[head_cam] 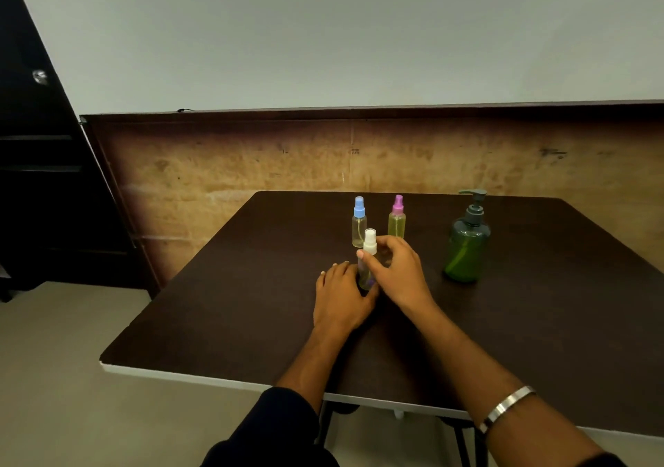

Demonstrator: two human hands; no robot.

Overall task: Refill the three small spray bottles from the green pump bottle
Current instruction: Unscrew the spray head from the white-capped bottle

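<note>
Left hand (341, 296) steadies white-capped spray bottle (367, 269) — right hand (397, 269) pinches its neck.

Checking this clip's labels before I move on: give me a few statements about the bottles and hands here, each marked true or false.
1. Both hands are at the white-capped spray bottle. True: the left hand holds its base and the right hand grips near its cap.
2. The green pump bottle lies on its side. False: it stands upright.
3. The pink-capped bottle looks fuller than the blue-capped bottle. True.
4. The pump bottle stands left of the spray bottles. False: it stands to their right.
</note>
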